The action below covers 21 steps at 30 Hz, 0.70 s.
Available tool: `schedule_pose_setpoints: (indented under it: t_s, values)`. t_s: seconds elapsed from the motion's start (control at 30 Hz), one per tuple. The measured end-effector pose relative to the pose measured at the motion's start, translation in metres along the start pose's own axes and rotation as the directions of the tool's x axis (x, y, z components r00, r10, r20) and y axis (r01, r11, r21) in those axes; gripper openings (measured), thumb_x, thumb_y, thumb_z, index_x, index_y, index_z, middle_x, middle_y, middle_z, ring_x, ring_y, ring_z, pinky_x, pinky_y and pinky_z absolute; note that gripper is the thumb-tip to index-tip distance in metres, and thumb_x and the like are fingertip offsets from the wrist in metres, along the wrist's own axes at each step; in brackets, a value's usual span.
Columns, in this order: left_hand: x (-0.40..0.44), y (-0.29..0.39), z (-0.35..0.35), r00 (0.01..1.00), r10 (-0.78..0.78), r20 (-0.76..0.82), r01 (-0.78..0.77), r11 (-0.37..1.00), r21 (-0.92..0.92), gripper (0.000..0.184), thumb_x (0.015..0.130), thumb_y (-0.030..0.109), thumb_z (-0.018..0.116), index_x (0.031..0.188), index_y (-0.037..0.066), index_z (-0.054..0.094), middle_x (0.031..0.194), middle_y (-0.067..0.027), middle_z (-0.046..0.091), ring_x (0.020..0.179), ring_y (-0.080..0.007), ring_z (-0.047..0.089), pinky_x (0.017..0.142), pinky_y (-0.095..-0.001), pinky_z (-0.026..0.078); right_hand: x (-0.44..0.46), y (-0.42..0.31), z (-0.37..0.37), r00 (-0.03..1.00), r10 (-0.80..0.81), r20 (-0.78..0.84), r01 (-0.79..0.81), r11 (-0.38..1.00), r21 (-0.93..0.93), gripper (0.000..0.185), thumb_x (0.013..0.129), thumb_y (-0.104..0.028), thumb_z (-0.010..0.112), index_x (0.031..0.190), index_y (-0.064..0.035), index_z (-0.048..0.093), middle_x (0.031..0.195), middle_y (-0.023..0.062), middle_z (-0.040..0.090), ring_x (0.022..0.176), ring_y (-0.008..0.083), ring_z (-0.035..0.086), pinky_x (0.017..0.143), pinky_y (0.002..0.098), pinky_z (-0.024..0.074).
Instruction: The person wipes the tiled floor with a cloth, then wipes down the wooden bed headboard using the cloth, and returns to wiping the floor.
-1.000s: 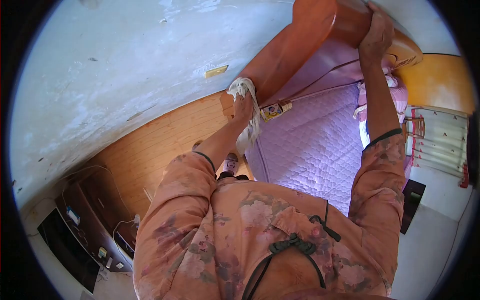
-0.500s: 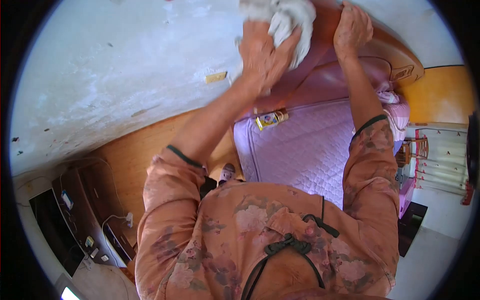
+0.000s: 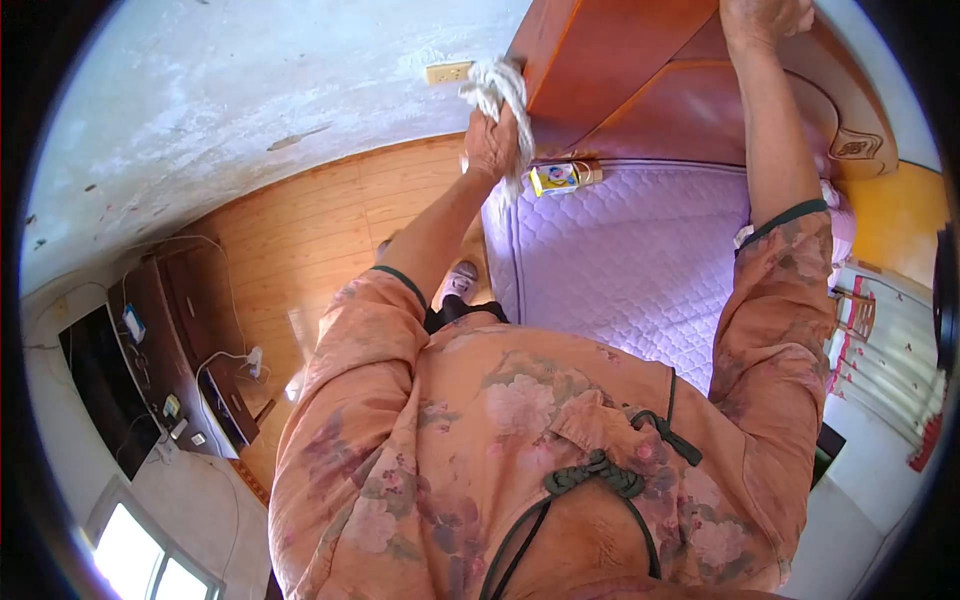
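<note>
My left hand (image 3: pixel 492 143) is wrapped round a whitish cloth (image 3: pixel 497 85), which lies against the side edge of the reddish-brown wooden headboard (image 3: pixel 610 75). Part of the cloth hangs down past my fingers. At the top of the view, my right hand (image 3: pixel 765 18) is at the headboard's upper edge, its fingers partly cut off by the frame. Below the headboard, a small yellow and white packet (image 3: pixel 556 179) lies on the purple quilted bed cover (image 3: pixel 620 260), near its corner.
A wall socket (image 3: pixel 448 73) is on the pale, stained wall left of the cloth. Wooden floor (image 3: pixel 340 200) runs beside the bed. At the left stand a dark cabinet (image 3: pixel 185 340) and a black television (image 3: pixel 100 385), with loose cables. A curtain (image 3: pixel 885 350) hangs at the right.
My left hand first rose with the cloth over the headboard's face, then came back down to its side edge. My right hand has shifted right and up along the upper edge.
</note>
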State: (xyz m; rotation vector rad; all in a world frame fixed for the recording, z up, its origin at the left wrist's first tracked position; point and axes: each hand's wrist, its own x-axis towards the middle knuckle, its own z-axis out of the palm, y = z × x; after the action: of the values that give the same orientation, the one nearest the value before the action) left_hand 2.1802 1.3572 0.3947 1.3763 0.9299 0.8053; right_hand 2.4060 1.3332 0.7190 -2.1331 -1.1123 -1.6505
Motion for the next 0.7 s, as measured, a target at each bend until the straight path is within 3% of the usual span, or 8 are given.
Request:
schedule_pose_setpoints:
  t_s: [0.03, 0.13, 0.23, 0.3, 0.5, 0.57, 0.63, 0.7]
  values:
    - [0.002, -0.053, 0.01, 0.999, -0.025, -0.029, 0.022, 0.994, -0.107, 0.043, 0.091, 0.037, 0.047, 0.118, 0.005, 0.056, 0.111, -0.0212, 0.061, 0.107, -0.036, 0.056, 0.09, -0.0412, 0.042, -0.001, -0.001, -0.003, 1.0, -0.012, 0.016, 0.013, 1.0, -0.006, 0.024, 0.09, -0.021, 0.044, 0.104, -0.0118, 0.061, 0.106, 0.0052, 0.062, 0.105, 0.0251, 0.054, 0.09, 0.0436, 0.0388]
    - [-0.006, -0.092, 0.002, 0.966, 0.036, 0.255, -0.196, 0.747, 0.636, 0.048, 0.091, 0.037, 0.046, 0.128, 0.006, 0.05, 0.119, -0.0195, 0.058, 0.114, -0.0328, 0.052, 0.095, -0.0396, 0.039, -0.003, 0.001, -0.001, 1.0, -0.023, -0.011, 0.024, 0.999, 0.021, 0.025, 0.09, -0.022, 0.044, 0.106, -0.0118, 0.061, 0.107, 0.0051, 0.062, 0.105, 0.0252, 0.054, 0.091, 0.0437, 0.0381]
    - [-0.007, -0.122, 0.002, 0.931, -0.338, 0.141, 0.345, 0.938, -0.026, 0.053, 0.091, 0.037, 0.045, 0.131, 0.002, 0.044, 0.126, -0.0195, 0.053, 0.119, -0.0315, 0.049, 0.098, -0.0387, 0.037, -0.002, 0.001, 0.0, 1.0, -0.018, -0.023, 0.019, 1.0, 0.024, 0.026, 0.09, -0.022, 0.044, 0.106, -0.0118, 0.061, 0.107, 0.005, 0.062, 0.105, 0.0251, 0.054, 0.092, 0.0439, 0.0377]
    - [-0.013, -0.069, 0.0, 0.828, -0.559, 0.054, 0.561, 0.827, -0.038, 0.052, 0.091, 0.036, 0.045, 0.128, -0.001, 0.045, 0.125, -0.0204, 0.053, 0.116, -0.0322, 0.05, 0.098, -0.0393, 0.037, -0.003, -0.001, 0.001, 1.0, -0.009, -0.027, 0.009, 1.0, 0.028, 0.026, 0.091, -0.022, 0.043, 0.106, -0.012, 0.061, 0.107, 0.005, 0.062, 0.105, 0.025, 0.054, 0.092, 0.0439, 0.0374]
    - [-0.056, 0.069, -0.005, 0.987, -0.161, -0.021, 0.14, 0.907, -0.398, 0.036, 0.084, 0.02, 0.061, 0.112, -0.001, 0.053, 0.103, -0.0188, 0.06, 0.093, -0.0367, 0.058, 0.084, -0.0412, 0.046, -0.002, 0.003, 0.007, 0.999, -0.001, -0.032, 0.001, 1.0, 0.02, 0.026, 0.091, -0.023, 0.042, 0.106, -0.0126, 0.061, 0.106, 0.0052, 0.062, 0.104, 0.0253, 0.054, 0.091, 0.0442, 0.0376]
    - [-0.065, 0.124, -0.012, 0.969, 0.223, -0.105, -0.242, 0.94, -0.242, 0.033, 0.078, 0.012, 0.066, 0.108, 0.001, 0.055, 0.1, -0.0159, 0.06, 0.088, -0.0346, 0.059, 0.077, -0.0409, 0.047, -0.004, 0.005, 0.011, 0.996, -0.022, -0.081, 0.023, 1.0, 0.015, 0.026, 0.091, -0.023, 0.042, 0.106, -0.0124, 0.06, 0.105, 0.0052, 0.062, 0.103, 0.0258, 0.055, 0.09, 0.0444, 0.0386]
    - [-0.045, 0.17, -0.013, 0.665, 0.745, -0.047, -0.746, 0.666, -0.004, 0.035, 0.075, 0.016, 0.071, 0.105, 0.003, 0.058, 0.1, -0.0128, 0.061, 0.094, -0.0318, 0.057, 0.078, -0.0412, 0.045, -0.005, 0.008, 0.012, 0.994, -0.066, -0.091, 0.066, 0.998, -0.003, 0.026, 0.091, -0.023, 0.042, 0.105, -0.0121, 0.06, 0.104, 0.0057, 0.062, 0.102, 0.0266, 0.055, 0.088, 0.0446, 0.0397]
    - [-0.026, 0.214, -0.013, 0.314, 0.941, 0.125, -0.939, 0.288, 0.19, 0.037, 0.074, 0.02, 0.069, 0.106, 0.005, 0.059, 0.103, -0.0121, 0.06, 0.101, -0.0311, 0.054, 0.078, -0.0416, 0.044, -0.005, 0.011, 0.012, 0.992, -0.088, -0.091, 0.088, 0.996, -0.011, 0.025, 0.091, -0.023, 0.042, 0.105, -0.0118, 0.06, 0.103, 0.0061, 0.062, 0.101, 0.0271, 0.055, 0.087, 0.0446, 0.0405]
